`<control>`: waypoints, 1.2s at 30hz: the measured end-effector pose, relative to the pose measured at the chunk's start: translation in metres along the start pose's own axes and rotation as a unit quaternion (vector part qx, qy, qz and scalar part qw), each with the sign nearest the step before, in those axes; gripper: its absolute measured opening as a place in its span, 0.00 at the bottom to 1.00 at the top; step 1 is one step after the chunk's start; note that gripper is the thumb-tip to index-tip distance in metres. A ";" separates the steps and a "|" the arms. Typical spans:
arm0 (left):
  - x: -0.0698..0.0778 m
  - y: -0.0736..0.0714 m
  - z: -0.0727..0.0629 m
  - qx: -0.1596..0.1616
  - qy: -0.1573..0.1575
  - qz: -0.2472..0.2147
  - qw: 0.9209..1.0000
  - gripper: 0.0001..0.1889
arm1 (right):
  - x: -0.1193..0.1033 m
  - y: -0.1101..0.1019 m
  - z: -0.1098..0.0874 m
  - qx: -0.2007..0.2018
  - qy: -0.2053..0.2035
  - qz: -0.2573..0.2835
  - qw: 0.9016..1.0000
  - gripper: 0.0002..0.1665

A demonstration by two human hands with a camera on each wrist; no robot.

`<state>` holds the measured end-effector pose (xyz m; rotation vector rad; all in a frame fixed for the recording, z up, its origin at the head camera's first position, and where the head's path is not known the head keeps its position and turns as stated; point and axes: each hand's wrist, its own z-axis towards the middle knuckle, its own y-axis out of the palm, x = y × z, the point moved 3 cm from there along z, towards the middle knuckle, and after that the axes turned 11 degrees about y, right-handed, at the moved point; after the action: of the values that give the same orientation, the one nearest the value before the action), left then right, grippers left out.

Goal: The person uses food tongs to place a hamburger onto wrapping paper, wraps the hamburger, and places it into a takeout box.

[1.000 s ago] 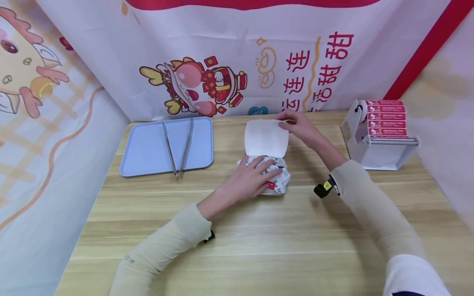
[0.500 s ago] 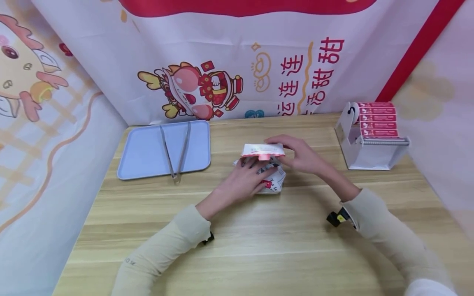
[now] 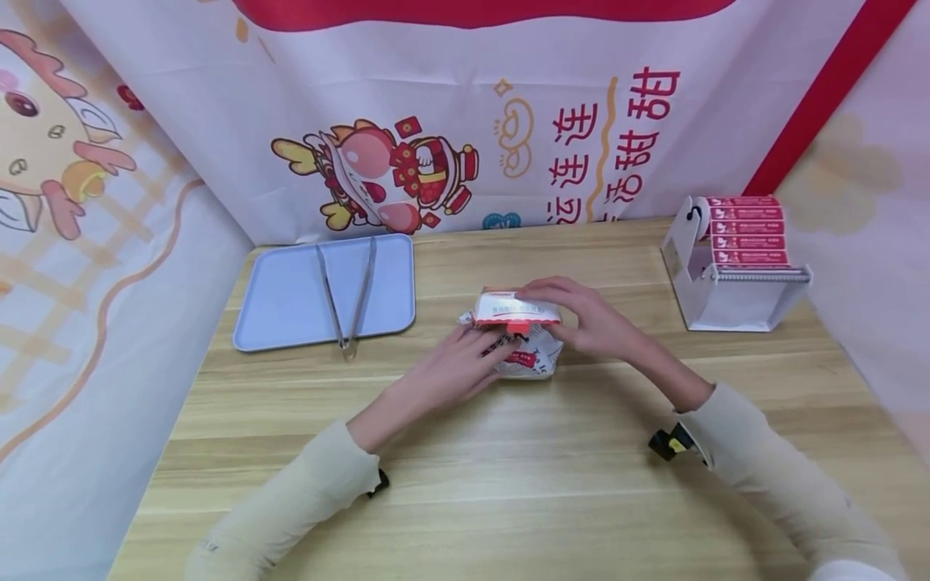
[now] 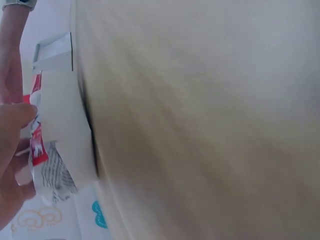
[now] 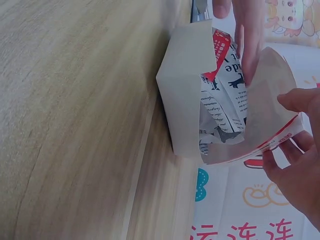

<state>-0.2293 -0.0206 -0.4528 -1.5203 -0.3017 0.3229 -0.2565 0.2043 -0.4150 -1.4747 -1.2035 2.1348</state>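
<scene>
A small white cardboard food box (image 5: 182, 75) stands on the table with its hinged lid (image 3: 512, 308) partly lowered. Inside lies a bundle (image 5: 225, 102) in white paper with black print and a red label; what it wraps is hidden. My right hand (image 3: 599, 321) pinches the lid's side edge, thumb (image 5: 295, 100) on the inner face and fingers outside. From the left, my left hand (image 3: 450, 367) rests extended fingers on the bundle, the fingertips under the lid's red-trimmed front edge. In the left wrist view the box (image 4: 62, 107) shows its plain wall.
A pale blue tray (image 3: 283, 303) stands at the back left, with metal tongs (image 3: 349, 315) lying across it and over its front edge. At the back right is a white dispenser (image 3: 744, 303) with a roll of red labels (image 3: 748, 234). A printed cloth hangs behind the table.
My right hand has brought the lid from upright down and forward over the bundle. My left hand has drawn back slightly to the left, its fingers still at the bundle.
</scene>
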 end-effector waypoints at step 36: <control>-0.040 0.013 -0.017 0.082 -0.330 -0.736 0.586 0.44 | -0.006 0.017 -0.014 -0.008 -0.057 -0.074 0.996 0.31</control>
<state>-0.2597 -0.0517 -0.4660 -0.4658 -1.9137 -0.4668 -0.2376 0.1970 -0.4256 -1.2427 -1.3274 2.1390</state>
